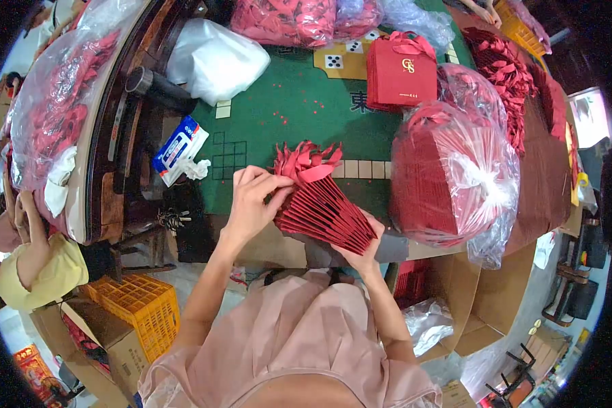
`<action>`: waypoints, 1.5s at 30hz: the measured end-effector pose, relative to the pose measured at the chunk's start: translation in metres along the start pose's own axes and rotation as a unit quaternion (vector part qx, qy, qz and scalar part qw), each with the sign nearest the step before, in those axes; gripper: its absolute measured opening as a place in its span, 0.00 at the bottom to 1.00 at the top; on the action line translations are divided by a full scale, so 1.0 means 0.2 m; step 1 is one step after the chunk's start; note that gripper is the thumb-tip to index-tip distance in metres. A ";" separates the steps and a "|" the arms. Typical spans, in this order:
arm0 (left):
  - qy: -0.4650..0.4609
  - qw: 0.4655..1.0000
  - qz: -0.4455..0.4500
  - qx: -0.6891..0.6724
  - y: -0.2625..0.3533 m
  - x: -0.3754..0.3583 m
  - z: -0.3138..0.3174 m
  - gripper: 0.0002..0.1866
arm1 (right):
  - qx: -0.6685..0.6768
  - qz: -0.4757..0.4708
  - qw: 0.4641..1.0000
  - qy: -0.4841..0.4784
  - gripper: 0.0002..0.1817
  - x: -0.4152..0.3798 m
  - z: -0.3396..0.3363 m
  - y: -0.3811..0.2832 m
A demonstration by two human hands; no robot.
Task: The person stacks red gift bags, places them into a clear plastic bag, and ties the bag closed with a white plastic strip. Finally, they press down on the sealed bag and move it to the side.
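The left hand (251, 204) pinches the near edge of a fanned stack of red paper bags (323, 211), while the right hand (364, 255) cups it from below, grip closed around its bottom. The stack hovers over the green surface (285, 102), beside a plastic-wrapped bundle (455, 177) of bags.

Fanned red bag stack (323, 207) (ribbon handles up)

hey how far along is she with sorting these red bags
Done, it seems: a tied clear sack of flat bags beside her, and one standing bag farther back. In hand: a fanned stack of bags, right hand under it, left hand on its ribbon end. Left: a loose red pile at the table's far right; how much remains can't be told.
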State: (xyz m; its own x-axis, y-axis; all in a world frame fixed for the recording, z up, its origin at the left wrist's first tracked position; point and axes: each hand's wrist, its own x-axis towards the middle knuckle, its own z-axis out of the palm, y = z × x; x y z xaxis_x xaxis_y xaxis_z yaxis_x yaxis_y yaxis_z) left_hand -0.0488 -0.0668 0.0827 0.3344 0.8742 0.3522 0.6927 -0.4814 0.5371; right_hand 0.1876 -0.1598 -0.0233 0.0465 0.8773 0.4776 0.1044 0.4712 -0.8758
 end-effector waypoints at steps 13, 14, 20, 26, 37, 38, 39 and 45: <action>0.037 0.999 0.031 0.025 -0.01 0.03 0.06 0.10 | -0.028 0.036 0.999 -0.004 0.44 0.03 0.00 -0.04; 0.043 0.999 0.020 0.013 0.00 0.02 0.06 0.12 | -0.014 -0.012 0.999 0.028 0.44 0.04 0.02 -0.03; 0.036 0.997 0.010 -0.062 -0.02 -0.03 0.03 0.10 | -0.006 -0.006 1.000 0.006 0.40 0.01 0.01 0.02; 0.001 0.994 0.030 -0.107 -0.02 -0.03 0.02 0.10 | -0.001 -0.013 1.000 0.010 0.38 0.01 0.02 0.00; -0.105 0.961 -0.085 -0.241 -0.07 0.00 -0.01 0.08 | -0.006 0.000 1.000 0.000 0.42 0.01 0.02 -0.01; -0.118 0.949 -0.083 -0.280 -0.10 0.00 -0.02 0.06 | -0.006 0.000 1.000 0.000 0.42 0.01 0.02 -0.01; -0.119 0.949 -0.082 -0.280 -0.12 -0.01 -0.01 0.06 | -0.001 0.003 1.000 0.005 0.42 0.00 0.02 -0.01; -0.058 0.804 -0.202 -0.557 -0.19 -0.08 0.04 0.04 | -0.003 0.011 1.000 0.008 0.43 0.01 0.02 -0.01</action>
State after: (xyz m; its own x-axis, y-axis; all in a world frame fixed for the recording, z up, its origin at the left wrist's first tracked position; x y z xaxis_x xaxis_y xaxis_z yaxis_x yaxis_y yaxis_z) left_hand -0.0762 -0.0625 0.0500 0.3276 0.9428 -0.0617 -0.2203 0.1397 0.9654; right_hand 0.1828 -0.1592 -0.0213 0.0640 0.8861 0.4591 0.1090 0.4511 -0.8858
